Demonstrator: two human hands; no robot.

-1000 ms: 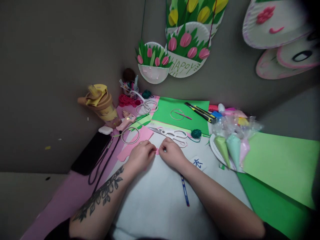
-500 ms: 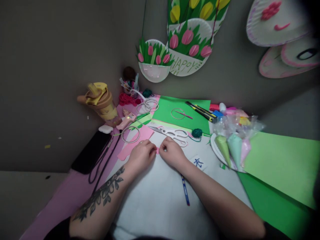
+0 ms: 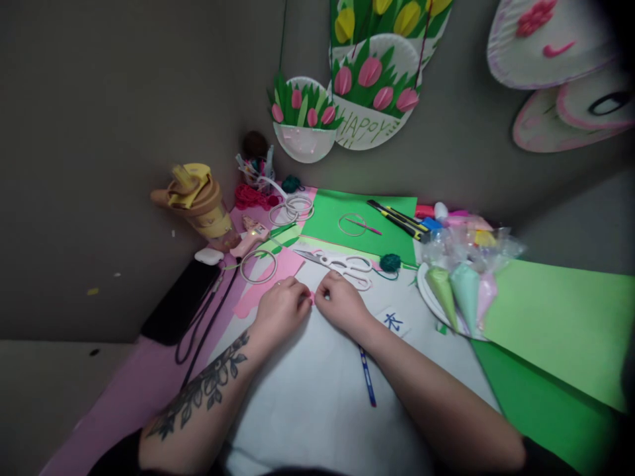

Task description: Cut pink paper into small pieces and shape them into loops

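Head view, clock positions read from the pink piece (image 3: 312, 299): pink piece, small, mostly covered by fingers, between the two hands above the white sheet (image 3: 297, 396). Left hand (image 3: 284, 307), 9 o'clock: fingers bent, thumb and fingertips closed together on one edge of the piece. Right hand (image 3: 342, 301), 3 o'clock: fingers curled in, thumb and forefinger looped, tips pinching the opposite edge. Pink paper (image 3: 278, 272), 10 o'clock, beside the left hand; ring (image 3: 258, 283) lying partly over it. Glue gun (image 3: 251, 241), 10 o'clock, farther out; cup (image 3: 211, 215), same bearing, beyond. Phone (image 3: 183, 301), black, 9 o'clock. Scissors (image 3: 326, 260), white-handled, 1 o'clock, just beyond the right hand. Green sheet (image 3: 330, 208), 1 o'clock, farther off; two cutters (image 3: 397, 220) at 2. Yarn (image 3: 389, 263), dark green, 2 o'clock. Plate (image 3: 425, 301), 3 o'clock, bearing filled bags (image 3: 465, 291). Pencil (image 3: 367, 373), blue, between 4 and 5 o'clock, near the right forearm.
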